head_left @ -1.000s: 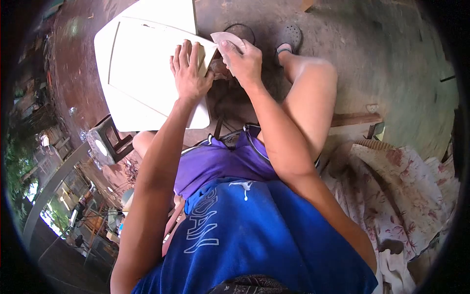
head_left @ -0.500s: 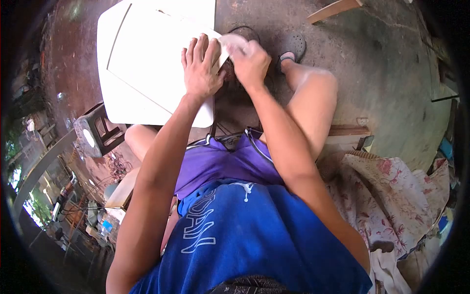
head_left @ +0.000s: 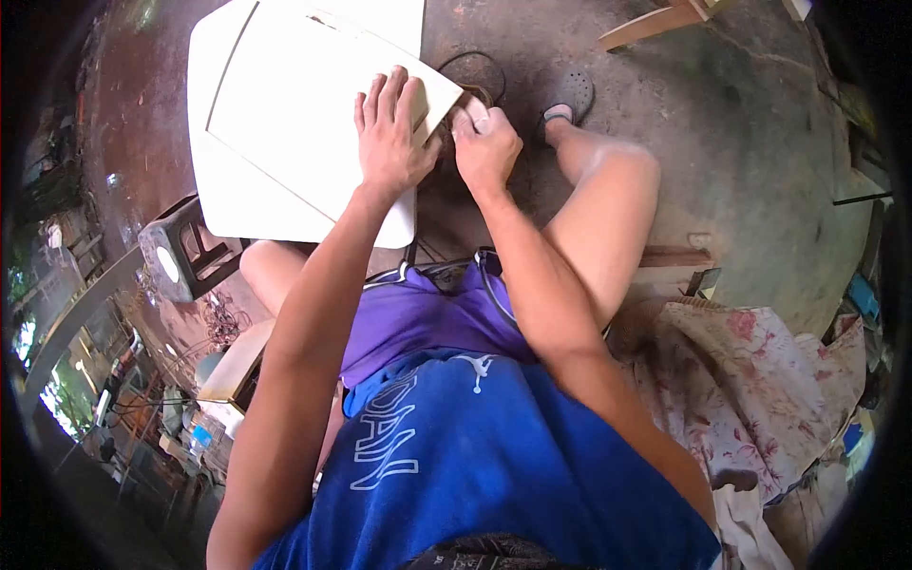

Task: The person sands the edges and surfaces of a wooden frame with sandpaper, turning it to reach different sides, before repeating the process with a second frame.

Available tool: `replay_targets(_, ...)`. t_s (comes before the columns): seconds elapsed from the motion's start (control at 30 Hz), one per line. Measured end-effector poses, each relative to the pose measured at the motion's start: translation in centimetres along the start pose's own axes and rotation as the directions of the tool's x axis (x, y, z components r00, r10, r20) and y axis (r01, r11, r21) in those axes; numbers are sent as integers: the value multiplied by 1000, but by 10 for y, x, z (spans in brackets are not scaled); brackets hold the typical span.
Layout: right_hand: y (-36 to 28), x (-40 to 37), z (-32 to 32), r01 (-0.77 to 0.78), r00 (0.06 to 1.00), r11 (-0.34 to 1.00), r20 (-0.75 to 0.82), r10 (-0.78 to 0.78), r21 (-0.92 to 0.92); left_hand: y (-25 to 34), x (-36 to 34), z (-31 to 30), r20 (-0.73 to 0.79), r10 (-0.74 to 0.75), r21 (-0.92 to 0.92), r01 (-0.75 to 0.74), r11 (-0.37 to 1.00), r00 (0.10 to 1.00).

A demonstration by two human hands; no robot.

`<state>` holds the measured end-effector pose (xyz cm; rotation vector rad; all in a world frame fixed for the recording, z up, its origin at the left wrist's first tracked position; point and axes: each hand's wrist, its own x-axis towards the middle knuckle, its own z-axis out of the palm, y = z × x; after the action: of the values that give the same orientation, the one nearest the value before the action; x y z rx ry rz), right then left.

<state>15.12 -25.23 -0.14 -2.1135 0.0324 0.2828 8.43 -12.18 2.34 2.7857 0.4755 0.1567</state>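
Observation:
My left hand (head_left: 389, 133) lies with its fingers spread on a long white panel (head_left: 437, 87), pressing near its right end. That panel rests on a wide white board (head_left: 275, 185). Just beyond the panel's right corner, my right hand (head_left: 487, 147) is closed around a small pale piece (head_left: 475, 111), thin and soft-looking; most of it is hidden by the fingers. The piece is close to the panel's end edge; whether it touches the edge is hard to tell.
A dark plastic stool (head_left: 180, 252) stands left of my legs. Floral cloth (head_left: 750, 380) is heaped at the right. Curved wooden legs (head_left: 655, 24) show at the top, near a grey clog (head_left: 573, 90). A dark loop of cable (head_left: 499, 71) lies past my right hand.
My right hand and the pale piece have moved slightly down and off the panel's corner, uncovering it. The left hand has stayed in nearly the same place.

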Motion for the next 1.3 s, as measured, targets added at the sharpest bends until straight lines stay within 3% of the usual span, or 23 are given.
replay_targets(0.07,2,16,-2,29,991,1000,-134,-28,9,-1,0,-1,3,6,-2,-6,1000,1000)
replay_targets(0.13,1,38,-19,-43,994,993,-93,53,112,-3,-2,0,6,10,16,-10,1000,1000)
replay_targets(0.27,-7,57,-34,2,1000,964,-9,1,264,-1,0,5,-14,10,22,-10,1000,1000)
replay_targets(0.33,-8,59,-27,320,948,929,-58,-314,185,0,0,4,-20,38,45,-37,998,999)
replay_targets(0.37,-5,59,-27,310,947,937,35,-319,162,-1,-1,4,-12,58,65,-58,996,998)
replay_targets(0.4,-5,58,-25,312,947,936,29,-321,164,-1,-2,3,-15,64,67,-63,996,998)
replay_targets(0.5,-1,51,-24,269,952,956,122,-282,114,-2,-5,3,2,133,46,-133,990,991)
replay_targets(0.63,4,49,-22,136,936,969,293,-195,208,3,-6,2,-22,110,10,-109,994,994)
replay_targets(0.77,9,50,-18,242,911,937,274,-308,252,7,-2,0,-44,65,-113,-69,991,997)
replay_targets(0.83,4,49,-21,12,900,926,399,-174,378,11,-5,-6,-30,50,-134,-54,990,998)
replay_targets(0.9,0,47,-25,-63,900,897,413,-139,438,20,-8,-10,-15,45,-162,-47,986,999)
replay_targets(0.97,0,45,-27,-157,889,840,445,-110,519,34,-15,-17,50,-82,-250,92,964,995)
replay_targets(1.13,-5,46,-30,-211,868,849,492,-65,484,38,-21,-11,31,-117,-101,119,988,993)
replay_targets(1.2,1,45,-22,-229,851,863,523,-47,450,41,-17,-5,-44,-148,-28,147,989,988)
replay_targets(1.3,17,43,-3,135,895,902,341,-289,410,50,-4,0,-78,-201,-43,198,979,976)
